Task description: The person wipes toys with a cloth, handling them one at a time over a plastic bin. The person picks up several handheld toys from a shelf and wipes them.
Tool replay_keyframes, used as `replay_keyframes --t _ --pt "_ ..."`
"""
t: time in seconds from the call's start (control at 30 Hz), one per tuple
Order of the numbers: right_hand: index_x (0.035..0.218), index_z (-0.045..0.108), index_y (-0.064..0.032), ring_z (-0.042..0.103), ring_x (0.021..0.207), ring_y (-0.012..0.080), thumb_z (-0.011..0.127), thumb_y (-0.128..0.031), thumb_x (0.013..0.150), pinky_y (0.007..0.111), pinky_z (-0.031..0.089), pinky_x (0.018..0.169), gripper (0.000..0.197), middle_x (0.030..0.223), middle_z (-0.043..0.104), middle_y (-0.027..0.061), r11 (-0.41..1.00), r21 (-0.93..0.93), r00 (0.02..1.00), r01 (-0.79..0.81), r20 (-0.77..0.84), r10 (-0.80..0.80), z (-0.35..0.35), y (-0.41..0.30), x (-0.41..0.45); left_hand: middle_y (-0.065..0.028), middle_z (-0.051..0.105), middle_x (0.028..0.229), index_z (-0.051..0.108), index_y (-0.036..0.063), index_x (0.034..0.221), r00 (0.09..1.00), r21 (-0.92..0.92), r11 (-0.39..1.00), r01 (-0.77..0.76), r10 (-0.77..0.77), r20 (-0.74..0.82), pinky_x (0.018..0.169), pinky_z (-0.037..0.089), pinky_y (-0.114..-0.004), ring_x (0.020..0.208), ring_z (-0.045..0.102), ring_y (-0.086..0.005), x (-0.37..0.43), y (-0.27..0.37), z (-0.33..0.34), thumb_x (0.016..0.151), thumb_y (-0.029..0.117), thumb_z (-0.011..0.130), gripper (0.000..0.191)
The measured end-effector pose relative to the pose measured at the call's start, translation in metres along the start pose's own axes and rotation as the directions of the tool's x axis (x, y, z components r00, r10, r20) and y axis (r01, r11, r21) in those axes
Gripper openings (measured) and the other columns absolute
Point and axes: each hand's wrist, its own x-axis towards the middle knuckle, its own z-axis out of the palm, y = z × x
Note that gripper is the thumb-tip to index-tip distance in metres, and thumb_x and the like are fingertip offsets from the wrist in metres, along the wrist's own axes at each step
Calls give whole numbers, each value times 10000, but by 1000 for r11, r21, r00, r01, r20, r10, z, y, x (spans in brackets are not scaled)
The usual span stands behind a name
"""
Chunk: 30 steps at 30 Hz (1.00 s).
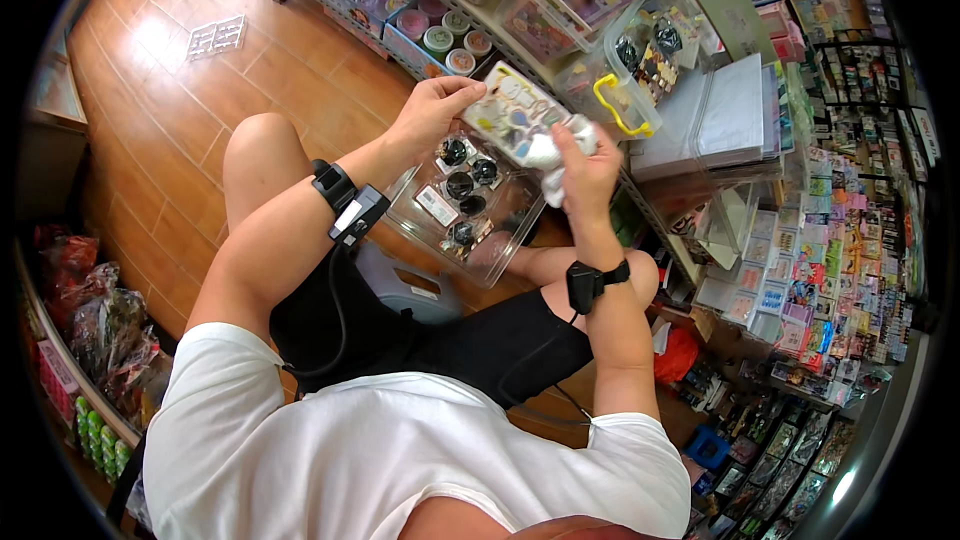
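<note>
Between my hands is a flat rectangular pack with a colourful pattern on its face, held at a tilt. My left hand pinches it at its left corner. A crumpled white cloth is bunched in my right hand, pressed against the pack's lower right end, which it partly covers. Right under the pack sits a clear plastic box above the floor between my legs. Several small packs with round black pieces lie in it, along with a card bearing writing.
A shelf edge runs close beyond my hands, with round lidded tubs on it. At the right stand a clear bin with a yellow handle and stacked plastic sleeves. A grey-blue plastic stool is between my thighs. Bagged goods are at left.
</note>
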Motion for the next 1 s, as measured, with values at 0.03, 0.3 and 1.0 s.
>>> replay_keyframes --t 0.03,0.3,1.0 --pt "929 705 18 583 731 54 739 -68 873 230 476 651 108 839 684 12 989 -97 993 114 -3 -115 -3 -18 11 -116 698 1049 624 -14 1102 1000 -34 999 26 -25 11 812 572 -314 944 695 -194 -3 7 5 993 234 623 272" --pt "898 668 -19 632 617 244 711 -194 882 346 491 601 181 726 676 141 433 -704 752 562 218 -622 -6 -150 122 -157 687 1105 594 -7 1109 996 -34 995 92 -93 -9 817 554 -338 952 693 -230 -3 15 -2 1022 334 541 356" --pt "850 686 -49 661 708 404 702 -283 874 430 507 593 236 735 671 193 124 -756 645 642 446 -620 49 -117 168 -80 648 841 594 -5 954 988 -124 987 100 -113 -106 606 514 -276 716 649 -170 -5 16 -8 972 202 569 209"
